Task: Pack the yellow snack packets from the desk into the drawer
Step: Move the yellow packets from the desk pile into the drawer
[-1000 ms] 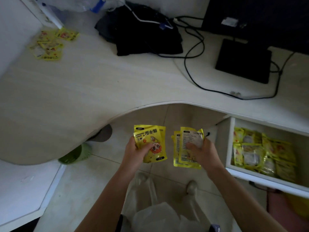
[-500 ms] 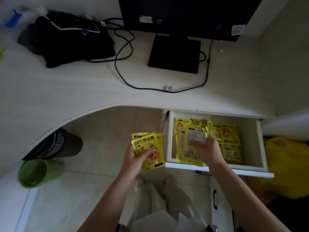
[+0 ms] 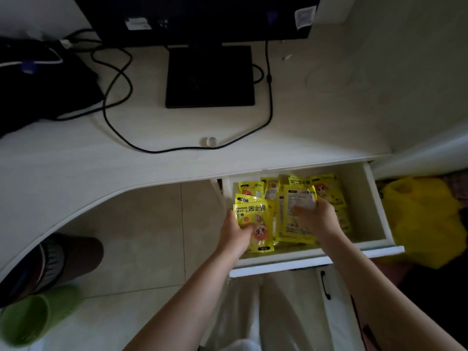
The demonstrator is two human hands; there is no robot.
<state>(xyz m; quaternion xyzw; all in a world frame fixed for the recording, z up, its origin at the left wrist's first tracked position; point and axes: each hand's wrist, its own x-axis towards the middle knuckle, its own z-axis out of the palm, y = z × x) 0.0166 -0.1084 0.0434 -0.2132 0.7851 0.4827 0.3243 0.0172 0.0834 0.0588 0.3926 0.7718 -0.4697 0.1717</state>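
The white drawer (image 3: 316,261) stands pulled out under the desk (image 3: 126,163), with several yellow snack packets (image 3: 326,184) lying inside. My left hand (image 3: 234,233) grips a small stack of yellow packets (image 3: 255,219), front side up, over the drawer's left part. My right hand (image 3: 315,219) holds another stack of packets (image 3: 296,198), printed back side up, over the drawer's middle. Both stacks sit low inside the drawer opening.
A black monitor base (image 3: 210,77) and cables (image 3: 121,133) lie on the desk behind the drawer. A black bag (image 3: 38,92) is at the left. A yellow plastic bag (image 3: 425,219) sits right of the drawer. A dark bin (image 3: 63,262) and green slipper (image 3: 27,317) are on the floor.
Both hands have moved right and forward with their packet stacks, from in front of the drawer to inside its opening. My view has swung right, so the drawer is centred.
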